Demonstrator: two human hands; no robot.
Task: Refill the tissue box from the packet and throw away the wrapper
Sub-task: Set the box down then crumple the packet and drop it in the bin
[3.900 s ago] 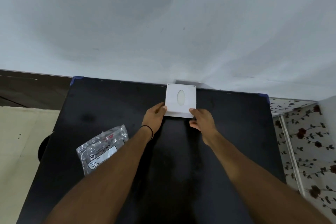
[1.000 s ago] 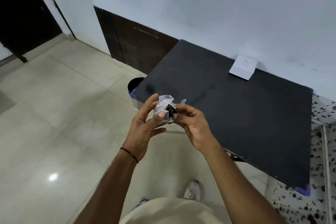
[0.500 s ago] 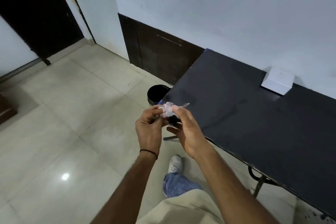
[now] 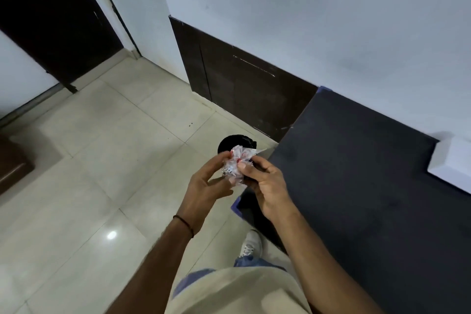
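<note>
A crumpled clear plastic wrapper (image 4: 235,162) with red and white print is squeezed between both hands at mid-frame. My left hand (image 4: 207,186) grips its left side and my right hand (image 4: 265,181) pinches its right side. Directly behind the wrapper, a round black bin (image 4: 235,141) stands on the floor by the table's left end. The white tissue box (image 4: 451,164) sits on the black table (image 4: 369,186) against the wall at the far right, partly cut off by the frame edge.
Pale floor tiles (image 4: 102,160) spread to the left. A dark wall panel (image 4: 242,89) runs behind the bin, and a dark doorway (image 4: 51,20) lies at the upper left. My leg and white shoe (image 4: 251,245) are beside the table's near corner.
I have turned left and walked along the table with the wrapper, crumpling it smaller in both hands. The bin is now just behind the hands and the tissue box has slid to the right edge.
</note>
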